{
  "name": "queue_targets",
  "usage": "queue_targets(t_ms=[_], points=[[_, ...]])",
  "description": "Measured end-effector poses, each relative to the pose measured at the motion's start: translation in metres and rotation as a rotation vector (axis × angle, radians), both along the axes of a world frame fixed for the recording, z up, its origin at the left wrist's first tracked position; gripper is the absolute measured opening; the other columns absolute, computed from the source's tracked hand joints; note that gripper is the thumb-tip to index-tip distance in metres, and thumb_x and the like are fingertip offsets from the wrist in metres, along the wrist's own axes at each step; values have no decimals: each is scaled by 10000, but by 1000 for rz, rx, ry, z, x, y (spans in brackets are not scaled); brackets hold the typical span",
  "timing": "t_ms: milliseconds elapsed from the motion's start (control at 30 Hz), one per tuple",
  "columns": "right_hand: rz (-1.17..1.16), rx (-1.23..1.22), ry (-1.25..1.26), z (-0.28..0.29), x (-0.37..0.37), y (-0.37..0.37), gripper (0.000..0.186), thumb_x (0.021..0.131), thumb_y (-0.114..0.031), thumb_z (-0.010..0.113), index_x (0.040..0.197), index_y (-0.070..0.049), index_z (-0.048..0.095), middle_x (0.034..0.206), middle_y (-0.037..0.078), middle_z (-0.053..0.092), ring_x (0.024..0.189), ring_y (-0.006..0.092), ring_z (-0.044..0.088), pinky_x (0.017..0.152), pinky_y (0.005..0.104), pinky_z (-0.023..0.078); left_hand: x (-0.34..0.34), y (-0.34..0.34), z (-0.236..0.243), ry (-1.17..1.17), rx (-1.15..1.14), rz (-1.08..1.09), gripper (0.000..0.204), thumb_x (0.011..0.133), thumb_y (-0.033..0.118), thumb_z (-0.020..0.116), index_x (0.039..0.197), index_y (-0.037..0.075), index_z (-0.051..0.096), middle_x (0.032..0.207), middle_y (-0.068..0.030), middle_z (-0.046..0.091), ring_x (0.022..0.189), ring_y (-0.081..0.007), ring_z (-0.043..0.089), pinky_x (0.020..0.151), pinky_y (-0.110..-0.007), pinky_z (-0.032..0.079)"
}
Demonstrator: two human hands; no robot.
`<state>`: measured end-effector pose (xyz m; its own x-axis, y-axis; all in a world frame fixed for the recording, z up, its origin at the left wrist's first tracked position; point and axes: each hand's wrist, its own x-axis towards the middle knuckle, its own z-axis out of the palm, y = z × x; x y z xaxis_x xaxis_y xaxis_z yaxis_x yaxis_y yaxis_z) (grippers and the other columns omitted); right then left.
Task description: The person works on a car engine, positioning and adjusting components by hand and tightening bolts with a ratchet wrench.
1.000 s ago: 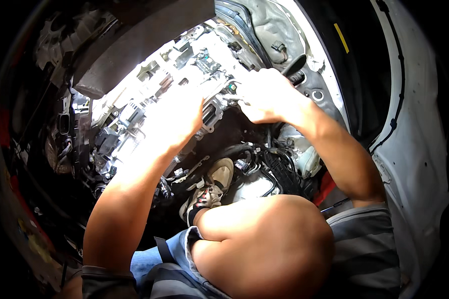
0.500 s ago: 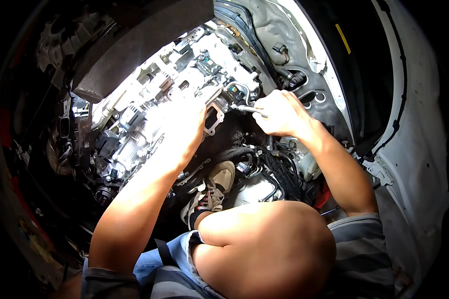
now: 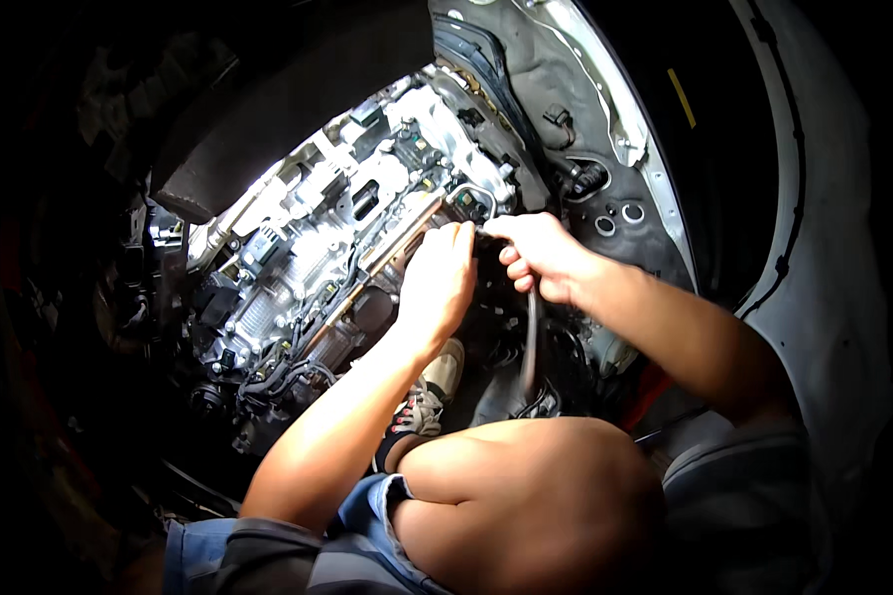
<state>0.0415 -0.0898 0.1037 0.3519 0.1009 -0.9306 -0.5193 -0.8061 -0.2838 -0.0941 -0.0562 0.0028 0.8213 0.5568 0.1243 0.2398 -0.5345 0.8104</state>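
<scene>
My right hand (image 3: 544, 260) is closed at the far right end of the engine (image 3: 298, 238). A long, slim metal tool handle (image 3: 533, 342) hangs down from its curled fingers, the lower end smeared by motion. What kind of tool it is, I cannot tell. Right beside it, my left hand (image 3: 439, 280) is bent with fingers closed, its fingertips meeting my right thumb and forefinger by a curved metal pipe (image 3: 478, 194). Whatever lies between those fingertips is hidden.
A dark panel (image 3: 298, 109) overhangs the engine's far left side. Cables (image 3: 288, 369) run along its near edge. My shoe (image 3: 422, 407) and bent knee (image 3: 536, 486) are inside the bay. A pale fender (image 3: 824, 297) curves along the right.
My left hand has moved right and slightly down, toward my right hand. The tool in my right hand pointed left; now a handle hangs downward from it. The light has shifted.
</scene>
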Motion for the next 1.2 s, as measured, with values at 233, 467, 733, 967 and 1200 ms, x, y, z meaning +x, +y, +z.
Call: queue_targets(t_ms=[233,467,733,967,1200], points=[[1467,276,-500,1,22,8,590,665,-90,613,1242,17,548,842,226,652,696,348,635,708,382,523,16,3,-37,-73,-16,-32,187,806,63,581,991,44,610,888,-101,610,852,-271,595,780,-374,486],[-325,256,157,-11,-4,-13,403,929,-163,594,1306,-77,480,660,-27,437,468,72,376,440,257,355,18,11,-17,-237,-55,3,230,789,64,646,1018,42,640,946,-111,610,888,-298,603,795,-392,481],[871,288,-256,-2,27,-7,408,791,-67,590,1195,-17,625,798,105,618,666,183,582,606,299,475,-1,-13,3,-145,-377,97,293,887,61,602,1164,-29,576,1061,-161,596,982,-306,595,868,-376,479],[-621,495,38,-22,-30,-16,354,949,-411,583,1040,-71,549,684,-2,509,570,99,500,539,265,469,-71,31,76,221,-1962,-363,599,942,278,624,1408,11,357,1156,-153,604,974,-192,620,831,-302,510],[-716,565,-29,-31,-32,-25,496,912,-600,518,939,-106,523,623,52,599,496,165,616,476,312,553,-52,84,130,-173,-1852,526,401,868,92,667,1198,2,458,1213,-255,531,983,-358,655,920,-434,563]])
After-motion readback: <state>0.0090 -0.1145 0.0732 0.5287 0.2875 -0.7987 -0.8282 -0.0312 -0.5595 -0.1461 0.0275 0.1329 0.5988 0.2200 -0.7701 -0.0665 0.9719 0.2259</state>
